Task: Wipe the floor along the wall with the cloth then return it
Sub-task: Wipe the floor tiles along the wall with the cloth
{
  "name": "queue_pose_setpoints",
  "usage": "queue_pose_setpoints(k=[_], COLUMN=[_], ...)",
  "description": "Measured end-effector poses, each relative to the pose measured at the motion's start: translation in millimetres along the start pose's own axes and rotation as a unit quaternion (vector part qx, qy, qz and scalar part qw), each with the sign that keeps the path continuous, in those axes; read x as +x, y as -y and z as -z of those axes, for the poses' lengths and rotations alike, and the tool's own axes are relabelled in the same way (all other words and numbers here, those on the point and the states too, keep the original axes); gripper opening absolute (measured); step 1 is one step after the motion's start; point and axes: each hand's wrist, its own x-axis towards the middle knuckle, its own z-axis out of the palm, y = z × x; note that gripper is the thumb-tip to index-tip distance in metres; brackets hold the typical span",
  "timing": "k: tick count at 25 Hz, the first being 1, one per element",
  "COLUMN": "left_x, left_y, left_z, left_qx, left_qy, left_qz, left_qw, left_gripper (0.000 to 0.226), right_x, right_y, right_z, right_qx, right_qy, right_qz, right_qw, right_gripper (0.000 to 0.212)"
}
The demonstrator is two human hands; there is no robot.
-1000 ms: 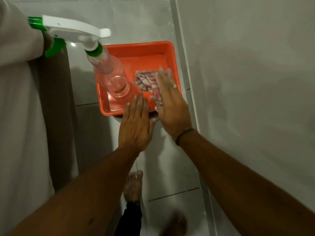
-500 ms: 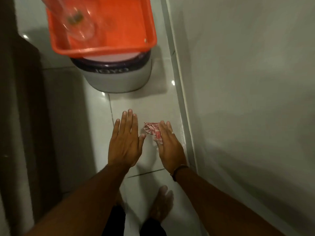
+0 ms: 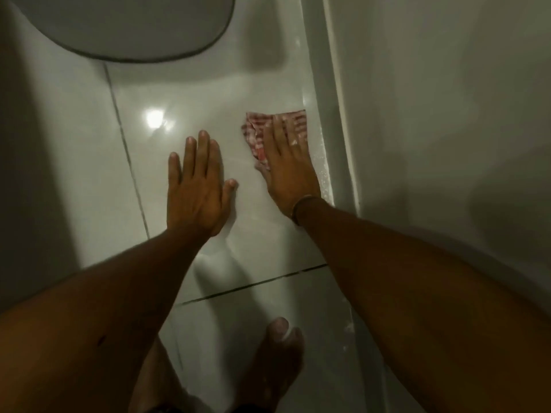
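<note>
Cloth (image 3: 275,126) lay flat on floor (image 3: 193,114) just beside wall (image 3: 417,114), pinned under right hand (image 3: 286,165), fingers spread flat. Left hand (image 3: 195,189) open, empty, farther from wall. Wipe lane ran along wall.

Right hand (image 3: 287,168) flat on cloth (image 3: 262,129), seemingly touching skirting (image 3: 334,114).

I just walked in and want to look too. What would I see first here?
First, the two hands spread flat over the shiny floor: the right hand presses a red-and-white cloth down right beside the wall, and the left hand is empty next to it. A bright light spot glints on the tile left of the cloth, and a bare foot shows at the bottom.
</note>
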Motion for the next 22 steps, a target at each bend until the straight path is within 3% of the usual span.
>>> queue_pose_setpoints(k=[5, 10, 22], left_x=[-4.4, -1.3, -2.6], left_y=[9.9, 10.3, 13.4], left_z=[-18.3, -17.8, -17.6], left_qx=[-0.007, -0.006, -0.012], left_qy=[-0.056, -0.065, -0.085], left_qz=[-0.029, -0.030, -0.038], left_qw=[0.998, 0.997, 0.996], left_gripper=[0.079, 0.079, 0.079], right_x=[23.0, 60.2, -105.4], right_y=[-17.4, -31.2, -35.6], right_z=[-10.1, 14.6, -35.8], right_qx=[-0.029, -0.021, 0.033], right_qy=[-0.053, -0.075, -0.067], right_qz=[0.039, -0.031, -0.067], right_qw=[0.997, 0.996, 0.995], right_gripper=[0.077, 0.076, 0.071])
